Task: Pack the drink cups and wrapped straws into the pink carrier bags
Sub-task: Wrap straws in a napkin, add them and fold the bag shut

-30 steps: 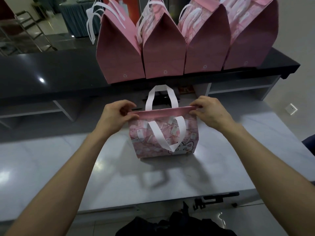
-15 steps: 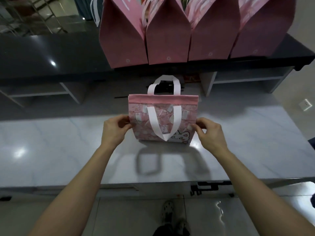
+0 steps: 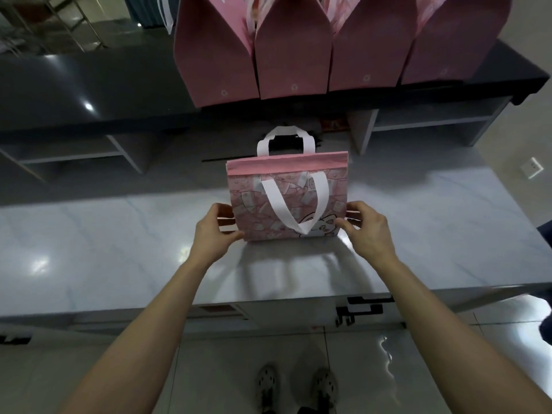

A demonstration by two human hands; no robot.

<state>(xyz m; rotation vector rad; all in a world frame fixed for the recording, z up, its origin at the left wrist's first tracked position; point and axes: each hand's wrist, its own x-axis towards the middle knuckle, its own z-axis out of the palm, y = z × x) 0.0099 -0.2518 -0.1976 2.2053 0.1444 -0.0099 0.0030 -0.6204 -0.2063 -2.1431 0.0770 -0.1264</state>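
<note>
While standing upright: pink carrier bag sits mid-counter, top folded closed, contents hidden.
Left hand: fingers curled around bag's lower left edge.
Right hand: grips lower right edge.
Shelf bags: four pink bags in a row on dark shelf.
Room: bare marble counter either side.
Print: cartoon rabbit; no readable writing.

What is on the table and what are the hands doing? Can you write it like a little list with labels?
bag on table: pink carrier bag, upright, white handles, cartoon print
left hand: at the bag's lower left side
right hand: at the bag's lower right side
table: pale, shiny marble look
behind: four pink bags in a row on a dark counter
cups, straws: none visible
</note>
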